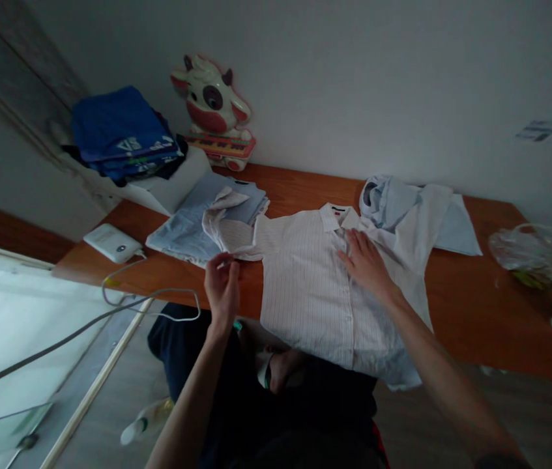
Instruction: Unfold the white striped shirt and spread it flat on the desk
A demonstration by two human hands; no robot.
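A pale, thinly striped button-up shirt lies front side up on the wooden table, its hem hanging over the near edge. My right hand rests flat on its upper front below the collar, fingers stretched out. By the bent sleeve on the left, my left hand has its fingers curled in a pinch at the sleeve's lower edge; a bit of light cloth shows between them. The other sleeve stretches toward the back right. Behind the left sleeve sits a stack of folded light-blue clothes.
A crumpled light-blue garment is at the back right. Toward the right end lies a clear plastic bag. At left are a white power bank with a cable, a pile of blue clothes and a cow toy keyboard. A bottle lies on the floor.
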